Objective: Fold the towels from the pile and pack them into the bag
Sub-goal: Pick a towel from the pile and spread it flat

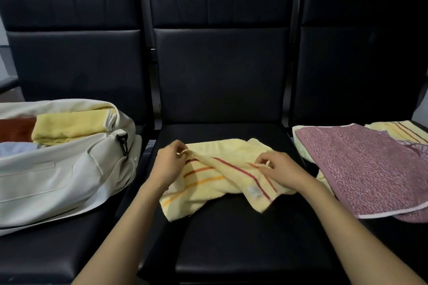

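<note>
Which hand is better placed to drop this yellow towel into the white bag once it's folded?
Probably the left hand. It pinches the yellow towel on the side nearest the white bag, which lies open on the seat to its left. The right hand would have to cross over.

Dim, soft indoor light. Black padded leather seats (220, 71) carry faint sheen, no hard glare; upper right falls near black. Weak shadow under pale yellow striped towel (208, 185). Edges bow, wide-angle. Overall slightly soft.
</note>
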`<state>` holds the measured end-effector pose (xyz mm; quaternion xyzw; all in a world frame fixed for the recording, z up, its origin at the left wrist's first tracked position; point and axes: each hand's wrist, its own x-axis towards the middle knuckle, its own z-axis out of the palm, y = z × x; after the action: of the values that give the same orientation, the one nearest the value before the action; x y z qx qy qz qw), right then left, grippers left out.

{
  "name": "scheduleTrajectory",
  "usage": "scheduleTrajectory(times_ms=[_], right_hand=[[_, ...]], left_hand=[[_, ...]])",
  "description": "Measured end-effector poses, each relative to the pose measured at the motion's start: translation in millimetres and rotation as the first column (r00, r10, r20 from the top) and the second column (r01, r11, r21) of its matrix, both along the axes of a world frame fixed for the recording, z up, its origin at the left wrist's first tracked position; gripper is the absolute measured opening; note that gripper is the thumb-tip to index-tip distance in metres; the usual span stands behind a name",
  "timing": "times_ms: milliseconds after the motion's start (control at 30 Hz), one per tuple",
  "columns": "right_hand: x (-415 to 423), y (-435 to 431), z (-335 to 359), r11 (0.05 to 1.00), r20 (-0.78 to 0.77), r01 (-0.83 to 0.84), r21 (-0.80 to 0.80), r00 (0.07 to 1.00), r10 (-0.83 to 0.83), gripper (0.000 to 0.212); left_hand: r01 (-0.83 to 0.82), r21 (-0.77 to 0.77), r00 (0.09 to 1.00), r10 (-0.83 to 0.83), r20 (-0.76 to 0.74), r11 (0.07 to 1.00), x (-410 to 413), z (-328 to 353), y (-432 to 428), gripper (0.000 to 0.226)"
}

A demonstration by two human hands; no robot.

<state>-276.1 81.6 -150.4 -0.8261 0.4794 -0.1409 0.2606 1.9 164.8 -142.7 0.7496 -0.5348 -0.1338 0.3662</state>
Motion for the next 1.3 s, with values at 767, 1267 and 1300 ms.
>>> scheduleTrajectory(times_ms=[767, 1267, 1300], right_hand=[[-4, 4, 19, 0.977, -0.011, 0.046, 0.207, 0.999, -0.045, 0.023], [33, -97, -13, 0.942, 0.248, 0.281, 0.182, 0.914, -0.32, 0.005], [36, -100, -16, 0.948, 0.215, 0.262, 0.179, 0.93, -0.298, 0.007]], left_hand=[[0.162, 0.176, 0.976, -0.132, -0.173, 0.971, 15, -3, 6, 0.013], [-0.168, 0.207, 0.966, 0.203, -0.162, 0.964, 42, -47, -43, 0.013], [-0.18, 0.212, 0.968, 0.211, -0.133, 0.961, 42, -52, -44, 0.013]])
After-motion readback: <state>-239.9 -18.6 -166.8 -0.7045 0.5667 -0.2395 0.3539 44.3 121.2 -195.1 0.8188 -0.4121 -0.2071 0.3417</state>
